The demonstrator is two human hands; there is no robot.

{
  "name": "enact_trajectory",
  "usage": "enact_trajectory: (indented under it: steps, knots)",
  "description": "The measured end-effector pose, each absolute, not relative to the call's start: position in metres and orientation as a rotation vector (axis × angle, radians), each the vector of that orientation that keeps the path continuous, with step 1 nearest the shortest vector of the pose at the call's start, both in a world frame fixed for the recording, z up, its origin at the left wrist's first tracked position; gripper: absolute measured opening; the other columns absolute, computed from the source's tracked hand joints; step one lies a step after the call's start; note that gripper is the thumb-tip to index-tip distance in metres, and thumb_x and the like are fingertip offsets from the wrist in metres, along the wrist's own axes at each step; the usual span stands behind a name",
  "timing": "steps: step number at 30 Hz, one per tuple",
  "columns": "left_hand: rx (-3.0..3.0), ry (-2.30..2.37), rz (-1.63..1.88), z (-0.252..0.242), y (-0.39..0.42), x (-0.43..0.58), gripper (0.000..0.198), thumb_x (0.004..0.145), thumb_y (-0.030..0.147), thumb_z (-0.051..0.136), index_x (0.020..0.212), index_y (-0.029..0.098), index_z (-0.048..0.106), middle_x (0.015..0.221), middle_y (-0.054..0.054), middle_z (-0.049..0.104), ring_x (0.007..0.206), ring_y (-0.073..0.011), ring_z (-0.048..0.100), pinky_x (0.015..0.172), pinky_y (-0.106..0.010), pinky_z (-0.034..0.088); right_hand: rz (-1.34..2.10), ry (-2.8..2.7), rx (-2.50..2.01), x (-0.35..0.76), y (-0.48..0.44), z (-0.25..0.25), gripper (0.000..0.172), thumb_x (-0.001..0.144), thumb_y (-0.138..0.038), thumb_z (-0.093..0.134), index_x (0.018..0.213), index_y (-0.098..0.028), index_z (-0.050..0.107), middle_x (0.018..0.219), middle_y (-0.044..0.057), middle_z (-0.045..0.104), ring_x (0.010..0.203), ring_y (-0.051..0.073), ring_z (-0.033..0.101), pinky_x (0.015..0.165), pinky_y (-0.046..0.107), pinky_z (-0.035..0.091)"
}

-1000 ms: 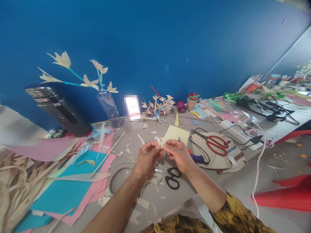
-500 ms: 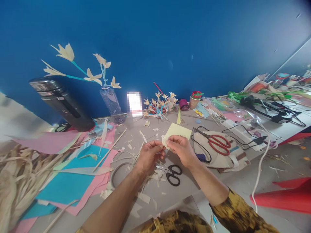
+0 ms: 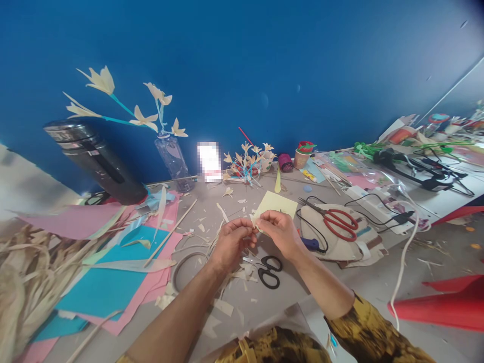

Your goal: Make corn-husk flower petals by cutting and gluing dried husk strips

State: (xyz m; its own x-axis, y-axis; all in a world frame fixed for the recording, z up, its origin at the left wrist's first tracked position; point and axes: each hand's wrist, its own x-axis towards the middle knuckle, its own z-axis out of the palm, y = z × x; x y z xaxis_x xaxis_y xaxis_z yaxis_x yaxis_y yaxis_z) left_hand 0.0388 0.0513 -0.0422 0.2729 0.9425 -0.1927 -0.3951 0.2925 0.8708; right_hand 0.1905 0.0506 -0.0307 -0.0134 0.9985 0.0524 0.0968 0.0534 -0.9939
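Observation:
My left hand [image 3: 230, 242] and my right hand [image 3: 279, 231] meet above the table's middle, both pinched on a small pale husk piece [image 3: 252, 221] held between their fingertips. Just beyond them lies a light yellow paper sheet [image 3: 275, 204]. Small black scissors [image 3: 267, 270] lie on the table below my hands, among pale scraps. A blue glue gun [image 3: 310, 244] rests just right of my right wrist.
Red-handled scissors [image 3: 336, 220] lie on a cloth at right, with cables. Blue and pink paper sheets [image 3: 113, 282] and dried husks [image 3: 26, 282] cover the left. A black flask [image 3: 94, 164], a bottle of husk flowers [image 3: 172, 159] and small flower bunches [image 3: 245, 166] stand by the blue wall.
My hands stay together on the small piece; fingers have shifted slightly. The view tilted a little between the first frame and now.

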Motion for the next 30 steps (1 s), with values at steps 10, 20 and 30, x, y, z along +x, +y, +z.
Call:
enact_trajectory:
  steps: [10,20,30]
  knots:
    - [0.887,0.857,1.009,-0.04,0.049,0.038,0.016,0.071,0.026,0.074,0.07,0.014,0.062,0.072,-0.002,0.061,0.058,-0.0104,0.055,0.056,-0.024,0.044,1.151,-1.326,-1.246,0.191,0.048,-0.027,0.022,0.075,-0.033,0.066,0.063,-0.017,0.059,0.055,-0.004,0.05,0.053,0.011,0.04,0.051,0.024,0.03]
    - [1.082,0.87,0.983,-0.045,0.052,0.035,0.011,0.077,0.024,0.065,0.07,0.016,0.062,0.066,-0.001,0.06,0.06,-0.0124,0.054,0.06,-0.025,0.043,1.157,-1.35,-1.26,0.193,0.048,-0.027,0.019,0.075,-0.032,0.066,0.064,-0.017,0.06,0.058,-0.003,0.054,0.057,0.012,0.045,0.056,0.025,0.035]
    - [1.179,0.973,0.97,-0.03,0.048,0.036,0.018,0.076,0.03,0.066,0.065,0.017,0.061,0.06,-0.002,0.06,0.059,-0.0131,0.05,0.06,-0.024,0.039,1.151,-1.349,-1.228,0.193,0.05,-0.031,0.018,0.074,-0.032,0.068,0.066,-0.017,0.063,0.06,-0.002,0.059,0.058,0.012,0.049,0.056,0.025,0.037]
